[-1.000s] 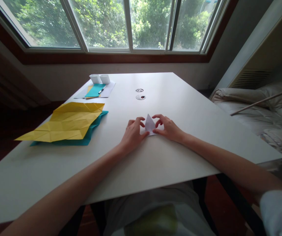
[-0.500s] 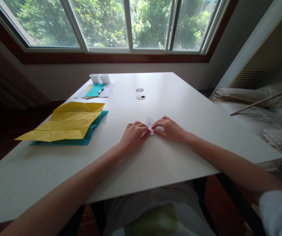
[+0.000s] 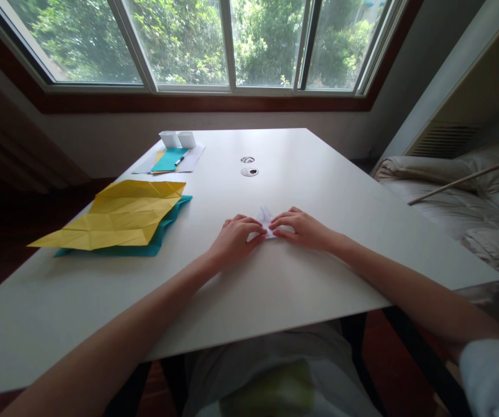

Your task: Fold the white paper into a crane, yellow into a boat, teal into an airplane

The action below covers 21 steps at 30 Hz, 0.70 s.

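I have both hands down on the small white folded paper, which lies flat on the white table right between them — neither hand has to reach for it. My left hand presses on its left part and my right hand on its right part, fingertips meeting almost nose to nose over the middle, so the hands are together and flattening the paper rather than pinching it. Only a little point of the paper peeks out on the far side of my fingers; the rest is hidden under them, so I can't tell its long axis for sure.

Well off to the left of my left hand lies a big creased yellow sheet on top of a teal sheet. Farther out, beyond both hands, sit two round cable ports, and off to the far left two small white cups with a pen on more paper. There is bare tabletop on the right of my right hand, and the near edge is close behind my wrists.
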Tool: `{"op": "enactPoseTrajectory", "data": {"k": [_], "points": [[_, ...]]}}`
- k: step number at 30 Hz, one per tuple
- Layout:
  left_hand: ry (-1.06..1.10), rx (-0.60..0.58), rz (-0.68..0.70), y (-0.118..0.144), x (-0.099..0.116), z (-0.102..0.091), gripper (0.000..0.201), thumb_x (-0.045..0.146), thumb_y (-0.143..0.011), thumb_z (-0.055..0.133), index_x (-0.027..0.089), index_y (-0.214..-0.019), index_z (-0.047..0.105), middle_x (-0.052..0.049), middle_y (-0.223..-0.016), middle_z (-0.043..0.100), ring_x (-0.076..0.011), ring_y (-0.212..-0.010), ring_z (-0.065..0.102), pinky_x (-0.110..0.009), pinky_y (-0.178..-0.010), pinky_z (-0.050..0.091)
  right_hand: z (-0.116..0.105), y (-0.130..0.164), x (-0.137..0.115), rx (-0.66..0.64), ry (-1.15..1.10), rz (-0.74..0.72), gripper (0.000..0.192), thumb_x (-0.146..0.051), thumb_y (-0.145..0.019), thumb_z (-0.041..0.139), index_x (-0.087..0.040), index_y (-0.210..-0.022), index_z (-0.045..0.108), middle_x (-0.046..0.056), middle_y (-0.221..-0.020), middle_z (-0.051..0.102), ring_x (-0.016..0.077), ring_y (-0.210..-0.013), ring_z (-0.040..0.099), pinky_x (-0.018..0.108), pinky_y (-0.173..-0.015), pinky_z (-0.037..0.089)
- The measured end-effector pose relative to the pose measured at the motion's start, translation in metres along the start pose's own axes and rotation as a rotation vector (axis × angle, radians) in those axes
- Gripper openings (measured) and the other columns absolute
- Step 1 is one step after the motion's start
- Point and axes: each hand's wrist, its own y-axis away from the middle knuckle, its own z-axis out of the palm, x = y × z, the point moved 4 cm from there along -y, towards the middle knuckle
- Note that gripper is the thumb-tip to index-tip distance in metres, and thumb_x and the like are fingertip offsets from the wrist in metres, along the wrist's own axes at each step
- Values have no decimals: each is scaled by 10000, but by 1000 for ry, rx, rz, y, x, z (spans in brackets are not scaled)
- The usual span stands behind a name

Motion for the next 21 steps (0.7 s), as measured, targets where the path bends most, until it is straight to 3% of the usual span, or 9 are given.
{"op": "enactPoseTrajectory", "data": {"k": [5,9,12,17,21], "points": [[-42,120,-198,-2,-11,-2,366,388,-789,528,195,-1090,608,-92,-1105,610,-281,-1055,492,-455,-866,401,3,-1,4,32,9,24,194,-296,-840,527,-216,-971,646,47,-1009,658,191,-952,565,345,-879,397],[-73,62,-256,-3,-16,4,361,428,-794,499,207,-1038,644,-108,-1137,577,-331,-1122,416,-519,-873,375,8,1,12,68,45,132,346,-378,-800,569,-190,-1090,584,103,-1106,601,240,-1005,531,393,-859,415],[-48,45,-251,-3,-15,7,334,426,-804,480,236,-1016,656,-91,-1130,581,-330,-1132,408,-522,-870,374,10,2,19,69,81,225,468,-467,-777,571,-165,-1135,562,133,-1120,582,275,-1024,512,416,-857,411],[35,68,-263,-4,-11,4,325,407,-779,523,217,-1011,649,-85,-1099,616,-317,-1109,456,-497,-882,386,12,0,23,37,56,300,493,-523,-753,571,-159,-1085,600,132,-1108,584,289,-1022,506,414,-850,405],[275,123,-303,-5,-10,-1,328,317,-746,579,179,-1043,604,-75,-961,671,-232,-919,596,-383,-816,460,12,0,23,69,-29,363,503,-482,-737,604,-155,-1117,563,116,-1094,605,286,-1015,508,419,-843,400]]}}
